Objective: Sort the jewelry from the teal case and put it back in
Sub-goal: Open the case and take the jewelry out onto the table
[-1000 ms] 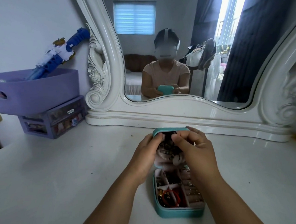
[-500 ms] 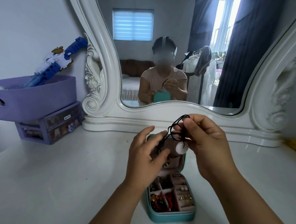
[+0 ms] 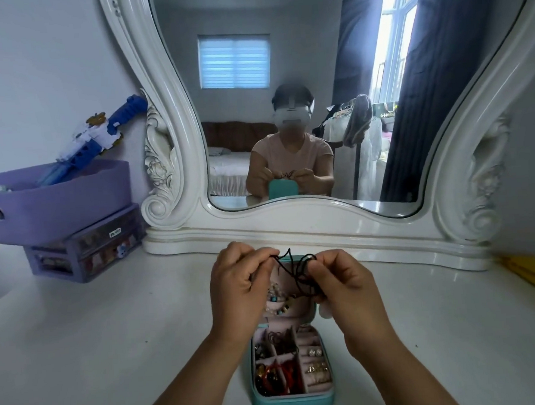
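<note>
Cord (image 3: 295, 268) of a black necklace was stretched in a tangle between the left hand (image 3: 238, 290) and the right hand (image 3: 343, 287), each grip pinching it, at the frame's centre. The teal case (image 3: 292, 402) lay open on the counter (image 3: 111, 337) just below. To do well, the loops probably needed gentle loosening, not pulling.

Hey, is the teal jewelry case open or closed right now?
Open. The teal case lies on the white table with its lid raised, and its compartments of rings and red pieces show.
</note>
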Demonstrator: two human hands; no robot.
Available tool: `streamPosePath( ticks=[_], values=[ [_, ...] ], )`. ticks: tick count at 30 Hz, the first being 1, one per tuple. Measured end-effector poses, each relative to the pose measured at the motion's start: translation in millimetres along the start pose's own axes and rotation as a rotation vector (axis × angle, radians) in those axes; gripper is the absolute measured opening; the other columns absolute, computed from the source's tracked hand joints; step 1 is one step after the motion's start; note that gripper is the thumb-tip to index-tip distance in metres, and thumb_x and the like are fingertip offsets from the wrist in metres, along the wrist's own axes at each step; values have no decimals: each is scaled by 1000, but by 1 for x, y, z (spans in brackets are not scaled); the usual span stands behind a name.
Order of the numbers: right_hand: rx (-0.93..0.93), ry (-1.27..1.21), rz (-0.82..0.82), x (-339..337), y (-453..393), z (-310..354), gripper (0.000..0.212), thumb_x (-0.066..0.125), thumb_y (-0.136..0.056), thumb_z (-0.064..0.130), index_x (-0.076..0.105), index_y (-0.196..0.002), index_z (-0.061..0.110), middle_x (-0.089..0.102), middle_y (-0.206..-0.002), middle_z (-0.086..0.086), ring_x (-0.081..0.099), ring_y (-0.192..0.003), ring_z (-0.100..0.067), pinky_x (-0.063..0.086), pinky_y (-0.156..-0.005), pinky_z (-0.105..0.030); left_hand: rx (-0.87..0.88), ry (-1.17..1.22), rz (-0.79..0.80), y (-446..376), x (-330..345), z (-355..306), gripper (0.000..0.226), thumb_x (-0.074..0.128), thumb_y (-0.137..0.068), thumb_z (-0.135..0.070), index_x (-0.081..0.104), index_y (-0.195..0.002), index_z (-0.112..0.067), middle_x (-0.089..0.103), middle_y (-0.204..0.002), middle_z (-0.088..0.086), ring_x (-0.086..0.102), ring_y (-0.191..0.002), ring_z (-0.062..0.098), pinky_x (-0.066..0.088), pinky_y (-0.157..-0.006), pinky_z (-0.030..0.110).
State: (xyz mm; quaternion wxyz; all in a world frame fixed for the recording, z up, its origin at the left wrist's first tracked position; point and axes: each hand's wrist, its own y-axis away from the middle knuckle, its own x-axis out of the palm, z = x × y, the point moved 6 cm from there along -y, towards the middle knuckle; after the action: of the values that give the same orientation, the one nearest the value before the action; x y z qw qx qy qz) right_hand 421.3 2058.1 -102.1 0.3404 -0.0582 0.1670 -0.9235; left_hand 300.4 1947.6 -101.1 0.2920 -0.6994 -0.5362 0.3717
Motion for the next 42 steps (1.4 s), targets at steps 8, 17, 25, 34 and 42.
streamPosePath(
  ticks=[8, 17, 25, 34, 42],
  values=[
    [1, -6, 64, -4, 5, -2, 14, 57, -88, 8, 57, -75, 1, 55, -54, 5, 48, -48, -4, 39, -44, -15, -291, 332, 75, -20, 7, -25, 19, 56, -89, -12, 68, -88, -26, 70, -77, -3, 62, -55, 4, 46, -55, 14],
    [125, 63, 67, -42, 19, -14, 9, 53, -90, 14, 59, -84, 12, 64, -62, -1, 45, -51, -13, 38, -45, -25, -629, 658, 190, -16, 53, -43, 14, 46, -95, -11, 57, -89, -14, 67, -71, 8, 69, -58, 15, 56, -55, 21],
    [540, -239, 118, -73, 47, -56, 25, 42, -85, -9, 57, -100, 3, 60, -60, -13, 42, -41, -18, 34, -50, -32, -491, 324, 381, 13, 109, -45, 15, 58, -86, -11, 68, -82, -22, 68, -80, -2, 62, -80, 15, 49, -79, 27],
    [264, 400, -31, -110, 38, -58, 27, 53, -88, 9, 59, -112, 21, 65, -101, 5, 59, -93, -7, 44, -78, -13, -146, -244, 807, 50, 141, -44, 26, 44, -91, -5, 63, -108, 0, 59, -126, 12, 53, -117, 27, 42, -99, 34],
    [149, 460, -119, -120, 37, -52, 21, 54, -89, 11, 63, -105, 20, 62, -91, 11, 55, -82, 5, 37, -68, -5, -15, -230, 979, 53, 142, -44, 52, 46, -86, 2, 51, -130, -24, 30, -152, -3, 46, -127, 15, 37, -102, 23]
  ],
)
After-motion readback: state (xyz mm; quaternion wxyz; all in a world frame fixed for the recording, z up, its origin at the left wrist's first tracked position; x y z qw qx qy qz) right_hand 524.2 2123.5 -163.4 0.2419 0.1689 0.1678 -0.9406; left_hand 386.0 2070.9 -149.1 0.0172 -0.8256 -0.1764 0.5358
